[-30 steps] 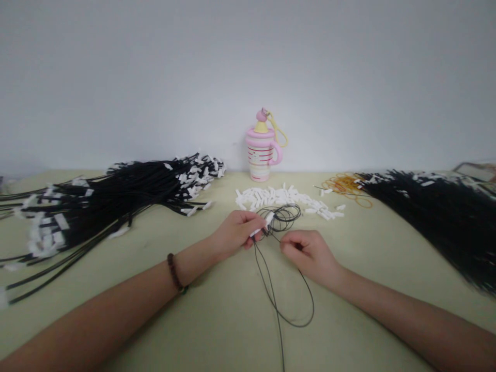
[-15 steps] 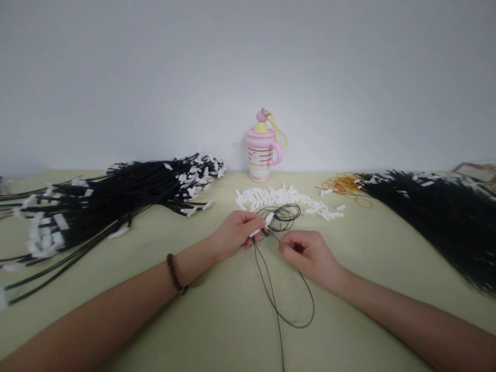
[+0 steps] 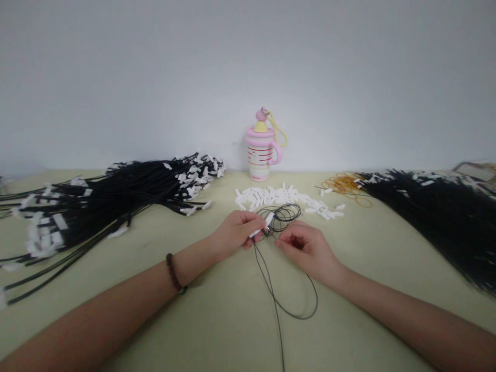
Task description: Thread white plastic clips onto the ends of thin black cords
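My left hand [image 3: 242, 230] pinches a small white plastic piece [image 3: 268, 219], and a second white end sticks out below its fingertips. Thin dark cord [image 3: 272, 289] runs down from there and loops over the table. My right hand [image 3: 304, 248] is closed in a pinch on the cord, just right of the left fingertips. Behind both hands lies a loose coil of dark cord [image 3: 289, 213]. How the cord meets the white piece is partly hidden by the fingers.
A pile of small white pieces [image 3: 271, 196] lies beyond the coil. Behind it stands a pink striped cup [image 3: 259, 155]. Black cord bundles with white ends lie left [image 3: 127, 188] and right [image 3: 426, 217]. Yellow-orange bands [image 3: 343, 183] sit by the right bundle.
My right hand has shifted slightly left and up, closer to the left fingertips. The cord loop below has moved a little right and up. My left hand stays in place.
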`<state>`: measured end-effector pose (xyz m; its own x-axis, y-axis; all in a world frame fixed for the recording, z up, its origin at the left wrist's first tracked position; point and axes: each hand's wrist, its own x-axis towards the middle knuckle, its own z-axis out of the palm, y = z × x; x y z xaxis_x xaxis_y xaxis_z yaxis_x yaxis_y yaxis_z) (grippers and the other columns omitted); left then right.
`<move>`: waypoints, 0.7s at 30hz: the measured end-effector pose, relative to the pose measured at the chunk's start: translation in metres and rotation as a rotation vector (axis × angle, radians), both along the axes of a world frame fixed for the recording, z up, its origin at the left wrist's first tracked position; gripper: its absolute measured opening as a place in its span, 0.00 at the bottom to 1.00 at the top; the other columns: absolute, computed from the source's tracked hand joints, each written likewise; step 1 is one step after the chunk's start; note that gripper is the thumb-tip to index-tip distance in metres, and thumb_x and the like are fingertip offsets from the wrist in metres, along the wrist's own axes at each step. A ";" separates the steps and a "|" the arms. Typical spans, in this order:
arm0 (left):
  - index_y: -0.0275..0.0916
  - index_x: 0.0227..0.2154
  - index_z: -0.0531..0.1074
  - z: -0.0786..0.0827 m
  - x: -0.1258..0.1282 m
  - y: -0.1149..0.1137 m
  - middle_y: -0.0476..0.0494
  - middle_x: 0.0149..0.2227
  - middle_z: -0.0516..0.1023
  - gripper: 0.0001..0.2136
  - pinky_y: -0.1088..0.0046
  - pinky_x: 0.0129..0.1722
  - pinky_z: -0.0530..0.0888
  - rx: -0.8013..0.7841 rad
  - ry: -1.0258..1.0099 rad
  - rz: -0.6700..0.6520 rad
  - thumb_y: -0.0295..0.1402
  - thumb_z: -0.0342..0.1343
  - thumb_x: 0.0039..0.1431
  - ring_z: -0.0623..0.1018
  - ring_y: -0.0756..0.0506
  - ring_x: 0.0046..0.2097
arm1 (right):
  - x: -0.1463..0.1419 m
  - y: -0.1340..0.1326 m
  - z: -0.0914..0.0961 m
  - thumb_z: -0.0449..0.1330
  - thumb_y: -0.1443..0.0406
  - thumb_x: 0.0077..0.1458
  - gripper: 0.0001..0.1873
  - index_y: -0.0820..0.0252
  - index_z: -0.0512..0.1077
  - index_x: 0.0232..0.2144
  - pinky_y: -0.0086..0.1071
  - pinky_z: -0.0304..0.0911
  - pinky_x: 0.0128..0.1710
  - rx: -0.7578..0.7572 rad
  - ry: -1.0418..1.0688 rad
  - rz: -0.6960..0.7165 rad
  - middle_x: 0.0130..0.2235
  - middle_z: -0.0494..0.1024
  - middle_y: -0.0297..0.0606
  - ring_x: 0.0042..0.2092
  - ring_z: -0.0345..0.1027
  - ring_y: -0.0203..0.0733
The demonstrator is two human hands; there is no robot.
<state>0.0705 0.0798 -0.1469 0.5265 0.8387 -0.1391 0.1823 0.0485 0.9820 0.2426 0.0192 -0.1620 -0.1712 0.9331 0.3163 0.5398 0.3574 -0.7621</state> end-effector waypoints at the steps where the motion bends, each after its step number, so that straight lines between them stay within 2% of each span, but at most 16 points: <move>1: 0.34 0.21 0.66 0.000 0.000 0.000 0.54 0.16 0.63 0.11 0.84 0.13 0.55 0.001 0.004 0.003 0.37 0.50 0.49 0.59 0.58 0.15 | 0.000 0.001 -0.001 0.55 0.64 0.47 0.09 0.66 0.69 0.23 0.21 0.52 0.24 -0.004 0.004 0.001 0.25 0.65 0.35 0.26 0.56 0.28; 12: 0.34 0.21 0.65 0.001 -0.001 -0.001 0.54 0.16 0.64 0.11 0.84 0.14 0.55 0.051 0.036 -0.003 0.37 0.49 0.49 0.59 0.58 0.15 | 0.003 0.002 -0.002 0.54 0.64 0.49 0.10 0.65 0.70 0.24 0.22 0.53 0.25 -0.007 -0.014 0.044 0.25 0.66 0.36 0.27 0.57 0.28; 21: 0.34 0.21 0.66 0.000 0.000 -0.003 0.54 0.17 0.64 0.10 0.83 0.14 0.55 0.096 0.072 -0.032 0.37 0.49 0.49 0.59 0.58 0.15 | 0.002 -0.005 0.002 0.53 0.66 0.49 0.09 0.66 0.69 0.24 0.22 0.54 0.25 0.094 -0.064 0.008 0.25 0.65 0.37 0.27 0.58 0.29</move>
<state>0.0701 0.0772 -0.1467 0.5447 0.8330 -0.0975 0.2524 -0.0520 0.9662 0.2446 0.0142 -0.1602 -0.2014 0.8981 0.3909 0.5832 0.4306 -0.6888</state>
